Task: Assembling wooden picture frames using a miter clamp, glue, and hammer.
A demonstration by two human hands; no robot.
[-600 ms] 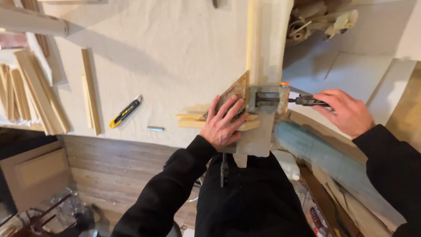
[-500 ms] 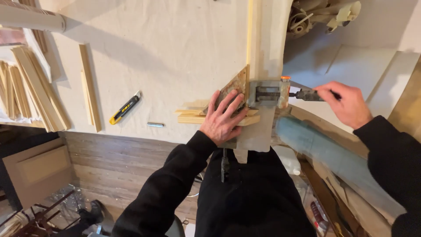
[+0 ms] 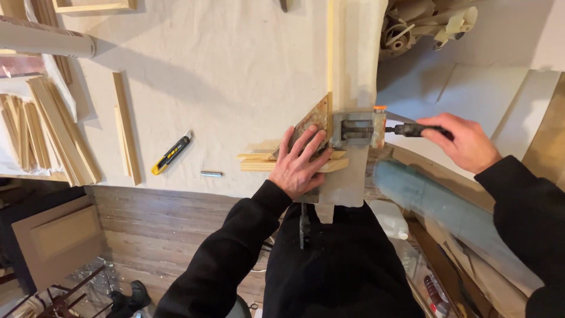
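Bench edge [image 3: 176,188]: 2 hands [image 3: 300,165] on corner clamp [image 3: 353,129].

From my feed I look down on a workbench [image 3: 235,65] covered in a pale cream cloth that fills the upper middle of the view. Soft light falls across it, and a long shadow slants from the bench's upper left corner. Along its left edge sits a stack of light wooden slats [image 3: 56,129], and at its top left corner a cardboard tube [image 3: 44,40]. Below the bench's near edge I see a floor of worn brown wooden planks [image 3: 165,235]. At the lower left stands a flat brown cardboard panel [image 3: 56,238]. To the right, white boards [image 3: 500,94] lean beside the bench.
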